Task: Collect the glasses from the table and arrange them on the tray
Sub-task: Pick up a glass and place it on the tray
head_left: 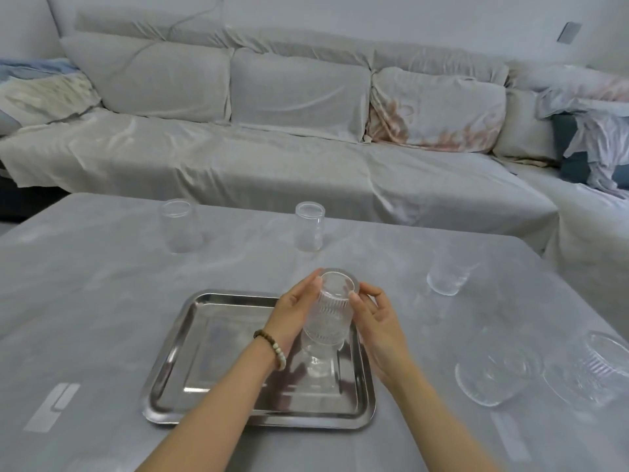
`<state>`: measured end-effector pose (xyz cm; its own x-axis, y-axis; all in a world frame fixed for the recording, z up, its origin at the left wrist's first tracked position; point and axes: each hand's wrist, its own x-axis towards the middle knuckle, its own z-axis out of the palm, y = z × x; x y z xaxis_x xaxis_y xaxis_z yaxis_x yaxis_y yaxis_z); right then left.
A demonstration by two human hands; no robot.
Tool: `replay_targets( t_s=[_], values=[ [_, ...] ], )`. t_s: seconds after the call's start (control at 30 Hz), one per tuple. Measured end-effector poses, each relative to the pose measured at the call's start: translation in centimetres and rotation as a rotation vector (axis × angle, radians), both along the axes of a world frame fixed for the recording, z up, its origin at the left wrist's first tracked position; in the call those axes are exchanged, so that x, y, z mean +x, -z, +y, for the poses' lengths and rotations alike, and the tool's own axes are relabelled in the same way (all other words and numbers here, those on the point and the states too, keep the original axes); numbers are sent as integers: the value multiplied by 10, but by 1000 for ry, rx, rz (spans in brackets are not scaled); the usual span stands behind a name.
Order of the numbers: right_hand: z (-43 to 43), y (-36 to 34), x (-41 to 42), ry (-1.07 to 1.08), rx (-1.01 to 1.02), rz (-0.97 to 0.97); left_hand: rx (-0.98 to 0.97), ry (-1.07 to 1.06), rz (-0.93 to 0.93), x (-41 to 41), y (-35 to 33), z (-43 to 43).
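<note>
The ribbed glass (328, 318) blurs the tray (177, 362) behind it; whether it touches is unclear.

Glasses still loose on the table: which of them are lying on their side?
The two at the near right: one glass beside the tray and the ribbed glass right of it. The other three on the table stand upright.

a home living room: covered sofa (272, 131) behind a clothed table (102, 301).
</note>
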<state>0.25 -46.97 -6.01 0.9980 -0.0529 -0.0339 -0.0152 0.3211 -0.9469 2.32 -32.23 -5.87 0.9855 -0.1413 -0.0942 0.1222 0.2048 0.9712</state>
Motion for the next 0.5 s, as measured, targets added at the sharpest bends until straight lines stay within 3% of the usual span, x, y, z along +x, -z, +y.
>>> replay_targets(
  t_s=[0.5],
  values=[
    [-6, 11, 2, -80, 54, 20, -90, -6, -2, 2, 21, -3]
  ],
)
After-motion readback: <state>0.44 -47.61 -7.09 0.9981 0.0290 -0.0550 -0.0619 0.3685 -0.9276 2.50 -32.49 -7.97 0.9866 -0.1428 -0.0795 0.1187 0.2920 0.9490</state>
